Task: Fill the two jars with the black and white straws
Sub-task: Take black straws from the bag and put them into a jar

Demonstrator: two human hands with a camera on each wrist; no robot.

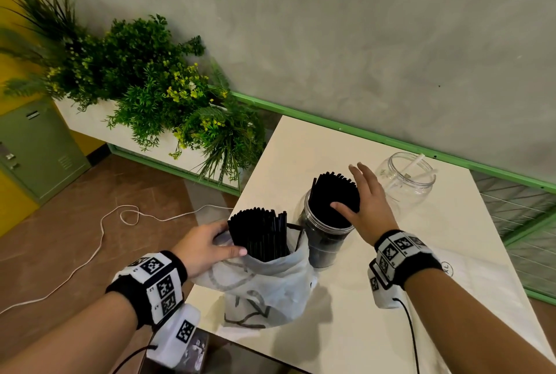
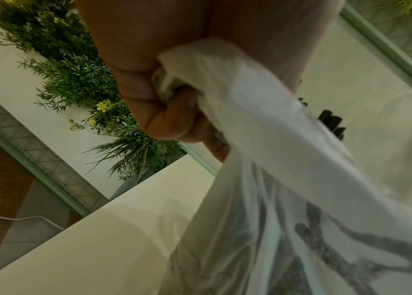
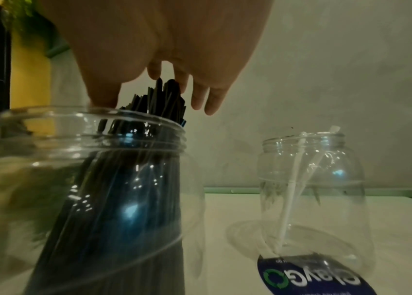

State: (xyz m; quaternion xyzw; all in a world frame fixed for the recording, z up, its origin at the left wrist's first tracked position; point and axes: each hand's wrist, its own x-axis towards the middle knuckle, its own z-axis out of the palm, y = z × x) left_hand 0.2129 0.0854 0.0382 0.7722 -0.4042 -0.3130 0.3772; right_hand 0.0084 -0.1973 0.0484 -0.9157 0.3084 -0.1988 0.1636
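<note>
A clear jar in the middle of the table holds a thick bundle of black straws. My right hand lies flat with straight fingers on the tops of those straws. A white plastic bag stands to the left with more black straws sticking up from it. My left hand grips the bag's rim. A second clear jar at the back right holds two white straws.
The white table stands against a grey wall with a green rail. A planter of green plants is at the left. A white cable runs over the brown floor. Another white bag lies flat at the right.
</note>
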